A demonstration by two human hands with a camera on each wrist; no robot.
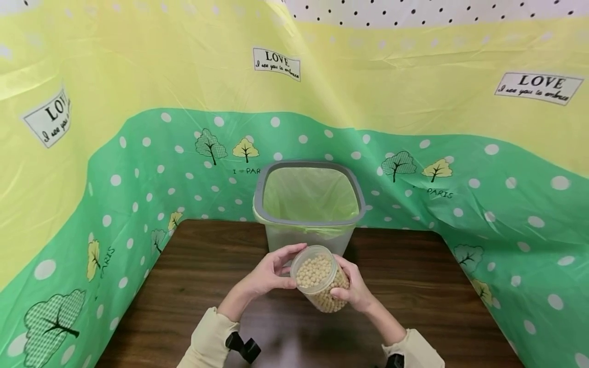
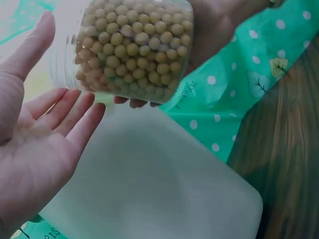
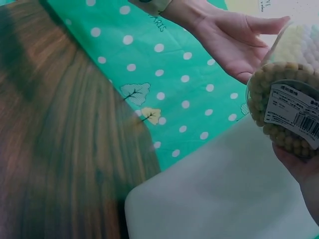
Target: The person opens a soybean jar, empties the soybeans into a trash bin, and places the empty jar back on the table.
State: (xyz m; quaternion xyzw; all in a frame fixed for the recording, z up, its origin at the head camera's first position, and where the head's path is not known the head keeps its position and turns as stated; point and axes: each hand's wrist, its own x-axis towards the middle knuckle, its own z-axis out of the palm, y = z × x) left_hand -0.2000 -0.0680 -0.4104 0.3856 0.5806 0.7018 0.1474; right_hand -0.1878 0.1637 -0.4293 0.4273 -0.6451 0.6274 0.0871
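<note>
A clear plastic jar (image 1: 324,278), filled with small round beige balls, is held tilted in front of the bin, its uncovered mouth toward my left. My right hand (image 1: 356,286) grips the jar's side, thumb toward me and fingers behind. Beside the mouth is my left hand (image 1: 271,273), its fingers and thumb spread around the rim. In the left wrist view, the left hand (image 2: 45,129) has loosely extended fingers at the jar's mouth end. The right wrist view shows a printed label with a barcode (image 3: 294,112) on the jar's base.
Just behind the hands stands a pale bin (image 1: 308,237) with a grey rim and a light green liner bag. It rests on a dark wooden table (image 1: 207,286). A green and yellow patterned curtain (image 1: 152,168) surrounds the table's back and sides.
</note>
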